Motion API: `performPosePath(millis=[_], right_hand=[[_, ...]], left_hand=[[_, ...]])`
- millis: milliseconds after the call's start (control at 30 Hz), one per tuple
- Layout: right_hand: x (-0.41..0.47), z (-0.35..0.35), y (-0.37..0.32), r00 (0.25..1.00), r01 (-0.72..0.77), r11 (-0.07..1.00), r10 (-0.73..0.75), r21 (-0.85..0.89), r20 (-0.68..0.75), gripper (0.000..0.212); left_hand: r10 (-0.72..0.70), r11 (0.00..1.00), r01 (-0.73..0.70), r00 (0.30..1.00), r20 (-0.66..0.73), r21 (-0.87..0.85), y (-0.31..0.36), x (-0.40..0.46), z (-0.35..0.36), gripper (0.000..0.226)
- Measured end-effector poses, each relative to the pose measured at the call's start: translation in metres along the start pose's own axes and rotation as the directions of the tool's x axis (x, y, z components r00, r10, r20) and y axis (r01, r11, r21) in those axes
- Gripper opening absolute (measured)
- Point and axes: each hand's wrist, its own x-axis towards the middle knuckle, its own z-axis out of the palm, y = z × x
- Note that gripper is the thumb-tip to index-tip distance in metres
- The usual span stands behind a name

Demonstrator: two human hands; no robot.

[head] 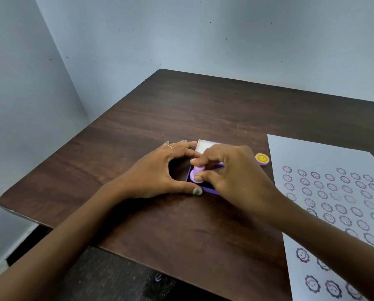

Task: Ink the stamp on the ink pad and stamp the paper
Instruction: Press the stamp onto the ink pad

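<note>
A small purple ink pad (207, 189) lies open in the middle of the dark wooden table, its white lid (204, 146) tipped back behind it. My right hand (231, 177) pinches a lilac stamp (196, 174) between thumb and fingers and holds it down inside the pad. My left hand (160, 172) rests on the table beside the pad, thumb against its near edge and fingers at the lid, steadying it. A white sheet of paper (333, 161) at the right carries several rows of sun-face stamp prints.
A round yellow and pink cap with a smiling sun (262, 159) lies between the ink pad and the paper. The dark wooden table (181, 109) stands in a corner of pale blue walls; its left and near edges drop to the floor.
</note>
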Motion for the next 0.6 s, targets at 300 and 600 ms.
performPosePath(millis=[300, 600], right_hand=[[0.002, -0.004, 0.001, 0.998, -0.055, 0.994, 0.053, 0.089, 0.019, 0.021], [-0.003, 0.003, -0.003, 0.999, 0.018, 0.999, -0.019, -0.033, -0.036, 0.015]], left_hand=[[0.000, 1.000, 0.000, 1.000, 0.000, 0.001, -0.002, 0.000, 0.001, 0.066], [0.002, 1.000, -0.002, 1.000, -0.007, -0.017, -0.003, 0.000, 0.002, 0.067]])
